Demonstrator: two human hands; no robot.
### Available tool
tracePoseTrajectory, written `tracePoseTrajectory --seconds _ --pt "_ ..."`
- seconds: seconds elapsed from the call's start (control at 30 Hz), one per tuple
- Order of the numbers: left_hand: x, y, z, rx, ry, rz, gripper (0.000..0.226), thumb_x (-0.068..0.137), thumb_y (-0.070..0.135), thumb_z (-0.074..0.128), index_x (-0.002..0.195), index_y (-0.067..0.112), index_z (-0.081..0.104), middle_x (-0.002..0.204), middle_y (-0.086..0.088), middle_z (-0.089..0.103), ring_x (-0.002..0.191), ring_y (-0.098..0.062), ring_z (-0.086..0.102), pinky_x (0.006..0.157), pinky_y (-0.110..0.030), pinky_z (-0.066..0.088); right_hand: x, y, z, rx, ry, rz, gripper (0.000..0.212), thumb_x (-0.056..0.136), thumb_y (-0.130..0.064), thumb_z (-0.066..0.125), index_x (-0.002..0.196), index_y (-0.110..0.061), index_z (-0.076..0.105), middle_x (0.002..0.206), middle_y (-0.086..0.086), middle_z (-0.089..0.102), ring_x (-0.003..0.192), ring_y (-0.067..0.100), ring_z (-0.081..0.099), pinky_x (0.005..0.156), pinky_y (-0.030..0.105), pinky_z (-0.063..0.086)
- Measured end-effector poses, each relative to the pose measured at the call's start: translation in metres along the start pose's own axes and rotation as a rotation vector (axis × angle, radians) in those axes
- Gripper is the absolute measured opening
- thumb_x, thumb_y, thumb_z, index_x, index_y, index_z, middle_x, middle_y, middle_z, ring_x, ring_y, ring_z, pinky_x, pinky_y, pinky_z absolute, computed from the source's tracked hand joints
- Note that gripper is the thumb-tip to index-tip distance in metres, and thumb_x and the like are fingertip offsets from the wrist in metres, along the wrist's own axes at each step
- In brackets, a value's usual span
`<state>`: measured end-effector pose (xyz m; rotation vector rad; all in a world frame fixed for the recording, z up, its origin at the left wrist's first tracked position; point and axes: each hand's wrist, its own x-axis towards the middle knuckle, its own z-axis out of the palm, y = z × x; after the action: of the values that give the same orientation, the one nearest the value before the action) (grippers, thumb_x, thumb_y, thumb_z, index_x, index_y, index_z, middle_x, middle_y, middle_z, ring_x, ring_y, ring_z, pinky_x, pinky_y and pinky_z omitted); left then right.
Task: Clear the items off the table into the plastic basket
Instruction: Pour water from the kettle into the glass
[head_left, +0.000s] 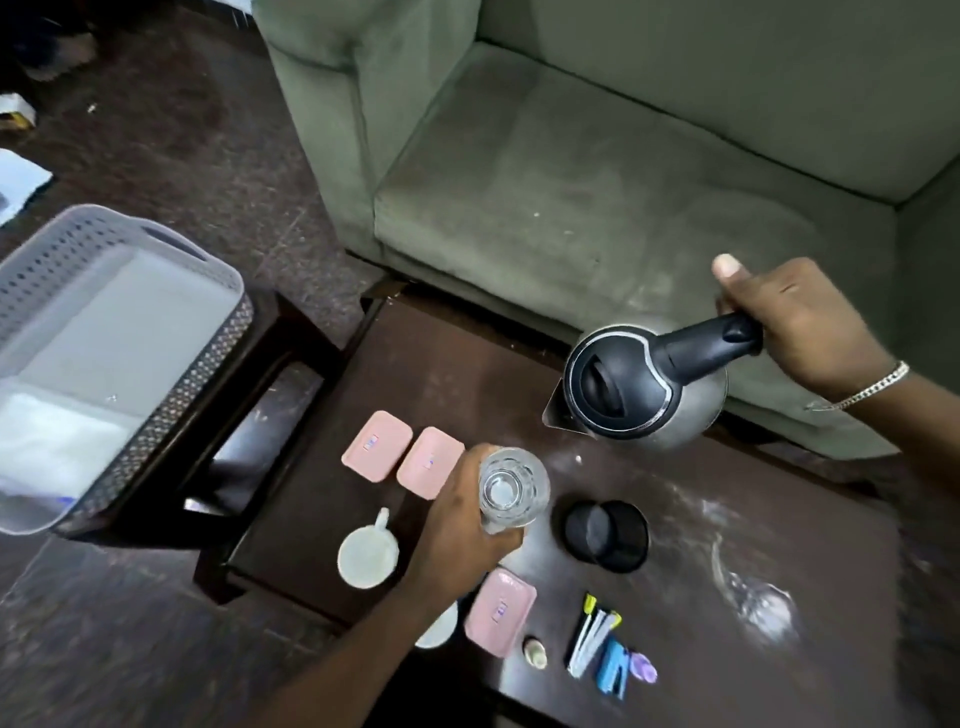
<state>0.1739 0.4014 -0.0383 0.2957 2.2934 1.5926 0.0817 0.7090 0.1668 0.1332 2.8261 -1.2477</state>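
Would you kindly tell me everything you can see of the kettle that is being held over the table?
The kettle has a rounded body of dull grey metal, a black lid with a recessed catch and a thin silver ring around it, a pointed spout facing the lower left, and a black plastic handle. The right hand grips that handle, thumb raised, and holds the kettle roughly upright above the far edge of the dark table. Nothing else touches it. The lid is closed.

Both forearms are bare, no sleeves showing; a silver chain bracelet (868, 387) circles the right wrist.
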Motion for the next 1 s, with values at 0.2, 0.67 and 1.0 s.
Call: tracePoseTrajectory --seconds 0.2,0.67,1.0 --pt "-0.013 -0.016 0.03 0.019 0.003 -0.097 0.083 0.064 0.013 0.08 0.138 0.028 0.045 0.129 0.008 0.06 0.122 -0.012 0.06 0.105 -0.04 0.049 -0.017 0.015 0.013 -0.18 -0.08 -0.054 0.082 0.101 -0.058 0.041 0.051 0.004 0.026 0.051 0.006 0.02 0.052 0.019 0.02 0.049 0.051 0.024" --pt "0.004 -0.023 0.053 0.008 0.001 -0.151 0.083 0.065 0.007 0.081 0.136 0.031 0.044 0.126 0.007 0.06 0.12 -0.018 0.059 0.102 -0.045 0.05 -0.031 0.022 0.047 -0.615 -0.151 -0.234 0.078 0.099 -0.067 0.019 0.051 -0.012 0.047 0.051 0.013 0.061 0.051 0.037 0.055 0.056 0.046 0.048" --pt "0.012 -0.028 0.056 0.014 0.003 -0.129 0.083 0.066 0.009 0.085 0.137 0.026 0.045 0.127 0.004 0.061 0.122 -0.02 0.059 0.103 -0.045 0.05 -0.032 0.013 0.058 -0.811 -0.063 -0.359 0.068 0.1 -0.063 0.023 0.039 -0.033 0.027 0.039 -0.006 0.03 0.046 0.038 0.054 0.049 0.03 0.033"
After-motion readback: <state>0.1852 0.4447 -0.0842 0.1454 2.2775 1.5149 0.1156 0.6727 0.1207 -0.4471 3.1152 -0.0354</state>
